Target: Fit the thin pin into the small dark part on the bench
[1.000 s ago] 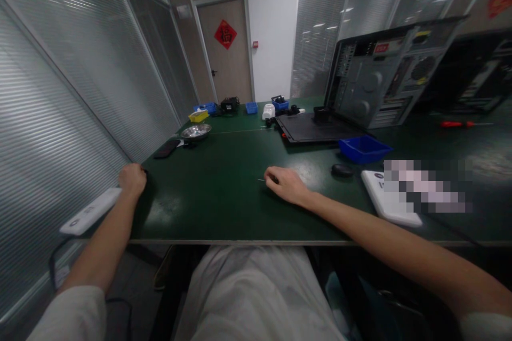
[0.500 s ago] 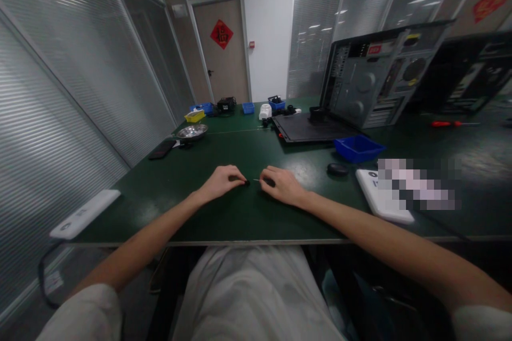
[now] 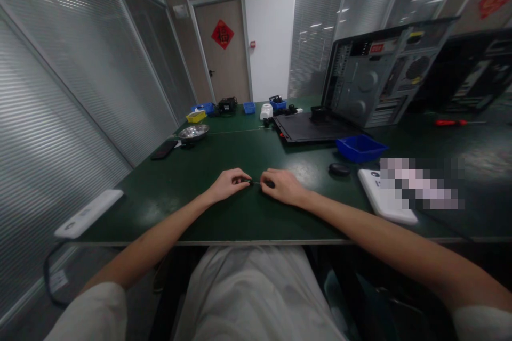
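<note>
My left hand [image 3: 230,184] is closed in a pinch on a small black part [image 3: 251,183], low over the green table; its exact kind is too small to make out. Facing it, my right hand [image 3: 283,185] is closed around a small screwdriver with a dark handle [image 3: 270,184]. The screwdriver's thin metal shaft [image 3: 257,183] points left, and its end meets or nearly meets the black part. Fingers cover most of both things.
To the right lie a black computer mouse [image 3: 339,169], a blue tray [image 3: 361,148] and a white power strip [image 3: 384,197]. Behind them stands an open computer case [image 3: 368,80] beside a black panel [image 3: 312,128]. A metal bowl [image 3: 193,132] and a phone [image 3: 164,149] are at left.
My left hand has moved slightly right with the black part, closing the gap to the screwdriver's shaft. My right hand has hardly moved.
</note>
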Demonstrator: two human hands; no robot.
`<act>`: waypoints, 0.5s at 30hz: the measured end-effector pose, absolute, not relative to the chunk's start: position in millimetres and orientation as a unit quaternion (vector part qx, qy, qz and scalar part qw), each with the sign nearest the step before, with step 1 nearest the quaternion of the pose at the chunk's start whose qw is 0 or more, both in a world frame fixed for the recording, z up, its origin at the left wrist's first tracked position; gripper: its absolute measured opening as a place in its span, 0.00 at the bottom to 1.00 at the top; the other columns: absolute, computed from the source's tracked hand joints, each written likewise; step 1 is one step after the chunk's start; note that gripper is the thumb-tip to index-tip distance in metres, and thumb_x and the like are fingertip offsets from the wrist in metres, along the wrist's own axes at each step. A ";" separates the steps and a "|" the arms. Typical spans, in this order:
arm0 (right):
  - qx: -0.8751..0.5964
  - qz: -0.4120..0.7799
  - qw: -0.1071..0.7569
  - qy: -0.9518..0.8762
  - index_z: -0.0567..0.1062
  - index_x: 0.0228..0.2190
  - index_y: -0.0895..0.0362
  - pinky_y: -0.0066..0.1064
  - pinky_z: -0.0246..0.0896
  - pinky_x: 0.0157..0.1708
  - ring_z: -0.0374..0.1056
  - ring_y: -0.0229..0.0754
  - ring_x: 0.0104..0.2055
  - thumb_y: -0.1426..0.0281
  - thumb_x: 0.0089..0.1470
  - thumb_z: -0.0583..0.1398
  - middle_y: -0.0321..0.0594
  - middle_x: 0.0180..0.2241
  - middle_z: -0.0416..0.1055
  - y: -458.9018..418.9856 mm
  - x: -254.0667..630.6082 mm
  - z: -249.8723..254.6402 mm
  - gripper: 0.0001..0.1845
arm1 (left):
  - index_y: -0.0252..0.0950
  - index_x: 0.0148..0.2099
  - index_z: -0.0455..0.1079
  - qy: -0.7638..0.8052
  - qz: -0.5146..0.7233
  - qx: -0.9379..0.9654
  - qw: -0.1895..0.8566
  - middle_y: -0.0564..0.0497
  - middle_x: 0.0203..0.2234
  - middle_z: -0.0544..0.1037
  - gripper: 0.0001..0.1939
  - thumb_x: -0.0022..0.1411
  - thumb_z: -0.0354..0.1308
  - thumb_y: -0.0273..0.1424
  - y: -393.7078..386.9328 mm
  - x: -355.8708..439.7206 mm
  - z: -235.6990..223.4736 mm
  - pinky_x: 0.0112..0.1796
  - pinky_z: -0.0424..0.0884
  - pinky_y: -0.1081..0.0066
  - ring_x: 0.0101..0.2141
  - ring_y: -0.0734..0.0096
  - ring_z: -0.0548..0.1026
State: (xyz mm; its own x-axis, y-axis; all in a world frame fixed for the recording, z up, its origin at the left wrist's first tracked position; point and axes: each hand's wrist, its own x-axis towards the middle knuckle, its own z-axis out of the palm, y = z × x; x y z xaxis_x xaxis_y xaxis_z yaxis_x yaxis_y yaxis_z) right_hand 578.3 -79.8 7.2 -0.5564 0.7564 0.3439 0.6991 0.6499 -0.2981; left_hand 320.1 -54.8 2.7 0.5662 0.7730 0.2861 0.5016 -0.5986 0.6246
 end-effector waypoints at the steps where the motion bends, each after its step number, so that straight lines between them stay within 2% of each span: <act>1: -0.412 0.063 0.225 -0.881 0.76 0.37 0.53 0.29 0.49 0.33 0.67 0.39 0.35 0.66 0.62 0.59 0.37 0.35 0.74 -80.1 578.2 7.5 0.06 | 0.34 0.50 0.79 0.369 0.275 0.852 0.251 0.46 0.37 0.75 0.17 0.66 0.61 0.39 -55.2 320.5 2.5 0.32 0.66 0.73 0.31 0.71 0.70; 10: -0.399 0.061 0.217 -0.889 0.77 0.37 0.53 0.29 0.50 0.33 0.68 0.39 0.34 0.65 0.62 0.59 0.37 0.36 0.74 -80.6 578.9 7.9 0.07 | 0.34 0.48 0.81 0.344 0.280 0.858 0.259 0.44 0.40 0.79 0.15 0.67 0.62 0.38 -65.1 323.5 7.9 0.38 0.70 0.71 0.36 0.68 0.75; 15: -0.374 0.071 0.241 -0.893 0.77 0.39 0.54 0.28 0.51 0.33 0.68 0.38 0.35 0.66 0.63 0.59 0.37 0.36 0.74 -82.6 580.0 8.0 0.07 | 0.36 0.48 0.82 0.337 0.305 0.844 0.283 0.44 0.43 0.81 0.14 0.66 0.63 0.38 -66.4 324.0 7.3 0.45 0.71 0.68 0.42 0.63 0.78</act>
State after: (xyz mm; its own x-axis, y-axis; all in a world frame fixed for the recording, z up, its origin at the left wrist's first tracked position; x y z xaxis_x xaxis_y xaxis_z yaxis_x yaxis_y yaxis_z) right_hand 580.0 -82.6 8.0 -0.6034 0.7025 0.3774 0.6345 0.7096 -0.3064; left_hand 324.0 -66.4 7.3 0.5859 0.7425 0.3248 0.3966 -0.6122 0.6840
